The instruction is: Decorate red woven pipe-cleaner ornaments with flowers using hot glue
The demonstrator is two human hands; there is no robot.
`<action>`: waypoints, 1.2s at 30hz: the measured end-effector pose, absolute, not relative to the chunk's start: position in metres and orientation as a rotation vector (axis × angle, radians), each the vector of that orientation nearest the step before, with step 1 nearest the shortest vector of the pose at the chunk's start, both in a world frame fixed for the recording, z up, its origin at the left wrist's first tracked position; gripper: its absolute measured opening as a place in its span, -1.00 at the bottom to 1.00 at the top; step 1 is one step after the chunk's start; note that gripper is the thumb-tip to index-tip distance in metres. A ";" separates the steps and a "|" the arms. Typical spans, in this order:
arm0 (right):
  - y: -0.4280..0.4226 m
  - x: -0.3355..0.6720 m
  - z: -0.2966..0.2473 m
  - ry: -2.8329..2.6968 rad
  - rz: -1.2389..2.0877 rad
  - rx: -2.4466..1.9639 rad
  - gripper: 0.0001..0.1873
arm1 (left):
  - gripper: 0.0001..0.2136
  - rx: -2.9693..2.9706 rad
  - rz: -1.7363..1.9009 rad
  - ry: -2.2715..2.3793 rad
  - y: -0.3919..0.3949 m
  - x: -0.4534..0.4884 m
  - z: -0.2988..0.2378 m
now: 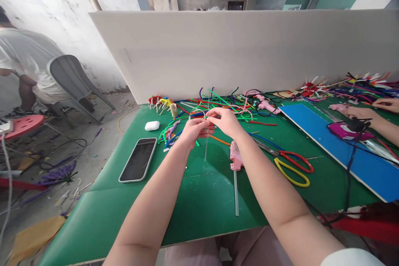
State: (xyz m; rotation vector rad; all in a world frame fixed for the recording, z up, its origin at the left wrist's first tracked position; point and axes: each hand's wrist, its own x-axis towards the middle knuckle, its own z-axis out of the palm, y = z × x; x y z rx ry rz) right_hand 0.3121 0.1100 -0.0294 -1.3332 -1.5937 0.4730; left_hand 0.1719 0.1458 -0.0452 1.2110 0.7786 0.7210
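My left hand (195, 131) and my right hand (224, 120) meet above the green table (199, 199), fingers pinched together on a thin pale pipe cleaner (206, 145). One end of it hangs straight down from my fingers toward the table. A pile of coloured pipe cleaners (215, 106) lies just beyond my hands. A pink glue gun (236, 158) with a clear glue stick lies below my right wrist.
A phone (139, 160) and a white earbud case (152, 125) lie to the left. Red-and-yellow scissors (291, 166) lie to the right, beside a blue board (343, 149). Another person's hands (361, 112) work at the far right. A white partition stands behind; a seated person is at far left.
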 end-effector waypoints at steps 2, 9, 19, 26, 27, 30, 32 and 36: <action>0.109 0.312 -0.027 -1.620 0.455 -1.327 -0.86 | -0.71 1.188 0.699 0.779 0.145 0.172 -0.043; 0.106 0.313 -0.026 -1.671 0.451 -1.286 -0.84 | -0.80 1.132 0.642 0.798 0.144 0.170 -0.037; 0.112 0.318 -0.028 -1.410 0.597 -1.233 -0.89 | -0.72 1.410 0.779 0.788 0.142 0.173 -0.033; 0.113 0.322 -0.028 -1.191 0.751 -1.174 -0.86 | -0.79 2.011 0.959 0.679 0.146 0.159 -0.027; 0.112 0.321 -0.027 -1.178 0.767 -1.167 -0.86 | -0.79 2.082 0.970 0.655 0.145 0.158 -0.027; 0.111 0.319 -0.026 -1.159 0.812 -1.155 -0.85 | -0.83 2.238 1.016 0.616 0.144 0.158 -0.027; 0.110 0.317 -0.024 -1.156 0.835 -1.154 -0.84 | -0.84 2.305 1.052 0.612 0.142 0.159 -0.027; 0.108 0.315 -0.022 -1.158 0.848 -1.147 -0.80 | -0.83 2.386 1.122 0.614 0.140 0.160 -0.027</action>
